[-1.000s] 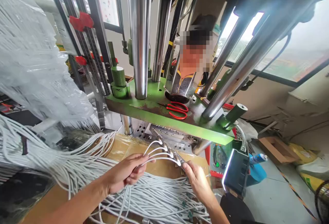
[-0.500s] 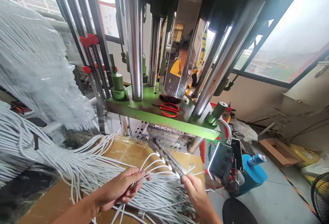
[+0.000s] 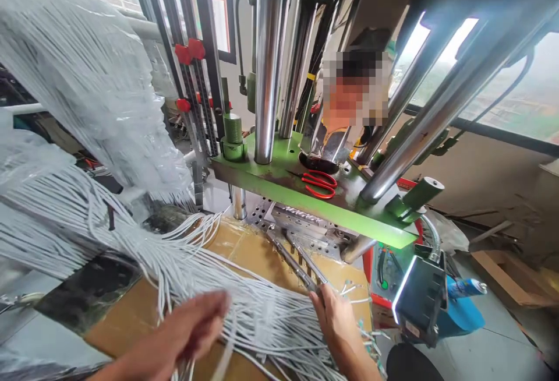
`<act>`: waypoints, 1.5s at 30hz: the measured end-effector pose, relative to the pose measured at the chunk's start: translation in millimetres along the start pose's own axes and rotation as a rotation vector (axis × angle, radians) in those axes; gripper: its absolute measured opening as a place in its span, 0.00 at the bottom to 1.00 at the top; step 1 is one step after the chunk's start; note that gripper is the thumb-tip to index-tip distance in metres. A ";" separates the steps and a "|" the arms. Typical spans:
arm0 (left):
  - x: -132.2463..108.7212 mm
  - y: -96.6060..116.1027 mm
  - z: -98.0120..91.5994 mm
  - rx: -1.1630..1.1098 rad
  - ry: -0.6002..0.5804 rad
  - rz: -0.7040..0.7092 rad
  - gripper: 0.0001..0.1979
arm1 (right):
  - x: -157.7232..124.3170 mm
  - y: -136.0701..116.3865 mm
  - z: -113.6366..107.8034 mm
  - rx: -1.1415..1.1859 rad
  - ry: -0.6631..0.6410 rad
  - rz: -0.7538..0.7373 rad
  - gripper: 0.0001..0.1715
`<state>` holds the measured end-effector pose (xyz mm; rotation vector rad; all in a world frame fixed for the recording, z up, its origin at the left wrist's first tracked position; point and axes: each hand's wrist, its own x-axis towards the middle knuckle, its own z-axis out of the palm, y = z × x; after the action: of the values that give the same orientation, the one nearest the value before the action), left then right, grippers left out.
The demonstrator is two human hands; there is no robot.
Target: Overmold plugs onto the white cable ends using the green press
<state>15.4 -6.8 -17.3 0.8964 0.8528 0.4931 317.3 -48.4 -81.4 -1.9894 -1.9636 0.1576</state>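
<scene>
My right hand [image 3: 335,317] is closed on the near end of a metal mold bar [image 3: 299,264], which has two long parallel strips and reaches toward the machine's perforated bed. My left hand [image 3: 192,328] is blurred by motion over the cables at the lower left; what its fingers hold, if anything, is unclear. A large bundle of white cables [image 3: 187,270] runs under and beside both hands across the brown work surface [image 3: 262,270]. Just behind the bar, a metal mold block [image 3: 301,218] sits on the bed below the green plate.
Above the bed is the green machine plate [image 3: 279,186] with red-handled scissors [image 3: 321,184] on it. Steel columns [image 3: 267,66] rise from it. A black control box [image 3: 419,299] stands at right. Plastic-wrapped cables [image 3: 109,90] hang at left. A person is reflected in the shiny machine part.
The cable ends that my left hand held beside the bar are away from it, and that hand has moved left and down. The view has shifted left and closer.
</scene>
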 end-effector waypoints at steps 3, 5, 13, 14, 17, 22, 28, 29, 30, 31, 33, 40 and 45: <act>22.2 44.7 -31.5 -0.253 0.296 0.342 0.10 | 13.7 -6.7 -3.2 -0.186 -0.003 -0.103 0.10; 51.6 76.2 -56.9 -0.144 0.504 0.410 0.07 | 22.0 -9.9 -8.3 -0.303 -0.015 -0.165 0.09; 129.9 116.1 -115.2 0.095 0.773 0.422 0.16 | 13.7 -30.7 -18.3 -0.248 -0.176 -0.235 0.18; 125.4 105.9 -108.2 0.145 0.749 0.438 0.20 | 9.0 -35.6 -17.6 -0.201 -0.221 -0.225 0.26; 103.9 63.5 -75.7 0.378 0.526 0.455 0.35 | 0.2 -49.2 -14.8 -0.101 -0.340 -0.106 0.45; 90.2 25.3 -37.7 1.477 -0.185 0.351 0.53 | 3.1 -55.7 -10.3 0.005 -0.319 -0.036 0.35; 96.6 28.6 -30.6 1.646 -0.249 0.551 0.16 | 1.8 -53.2 1.4 0.161 -0.164 0.024 0.13; 94.7 28.2 -29.5 1.635 -0.273 0.582 0.11 | 1.0 -53.9 2.5 0.186 -0.145 0.025 0.09; 91.9 27.9 -28.3 1.611 -0.288 0.603 0.09 | 0.4 -54.8 2.6 0.207 -0.129 0.025 0.07; 88.7 28.3 -27.1 1.573 -0.296 0.614 0.10 | 0.2 -55.8 1.2 0.226 -0.116 0.022 0.06; 81.9 32.2 -24.6 1.465 -0.311 0.591 0.12 | 1.6 -57.7 -6.2 0.280 -0.111 0.026 0.05; 67.6 61.5 -14.5 1.060 -0.325 0.225 0.15 | 16.6 -61.9 -41.5 0.491 -0.359 0.033 0.15; 73.0 45.5 -7.9 1.300 -0.278 0.449 0.14 | 13.5 -61.0 -23.1 0.014 -0.303 -0.031 0.10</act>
<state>50.2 72.3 -13.5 2.3223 0.6527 0.1218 267.1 -39.6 -38.4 -2.0219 -2.1642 0.4894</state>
